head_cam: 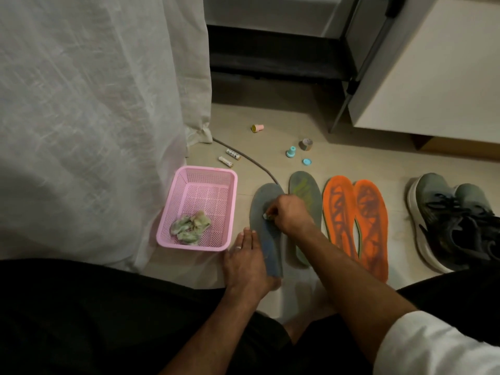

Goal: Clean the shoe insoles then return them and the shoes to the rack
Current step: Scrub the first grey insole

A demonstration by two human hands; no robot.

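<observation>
Four insoles lie side by side on the tiled floor (338,163). The left grey insole (263,209) is the one under both hands. The right hand (290,212) is over its middle, with the fingers closed around a small pale wipe (266,215) that is pressed on the insole surface. The left hand (247,262) lies flat and open, fingers stretched, on the heel part and left edge of the same insole; a ring is on one finger. Just beside it to the right is the second grey insole (303,189), with green marks on it, partly hidden under the right forearm. Next come two orange insoles (357,226), close together and touching along the upper part, with dark worn marks.

To the right of them, a little apart, stands a pair of grey shoes (454,220) with black laces and white soles.

To the left of the grey insole is a pink plastic basket (176,212) with holes, and in its near corner lies a heap of used, crumpled wipes (190,228). Behind the basket two small batteries (230,157) lie on the floor near a dark cable (251,163). Farther back are some small caps, pink and blue, and a small roll of tape (306,144). A white curtain (94,104) hangs on the left, and the dark lower shelf of the rack (276,58) is at the back.
</observation>
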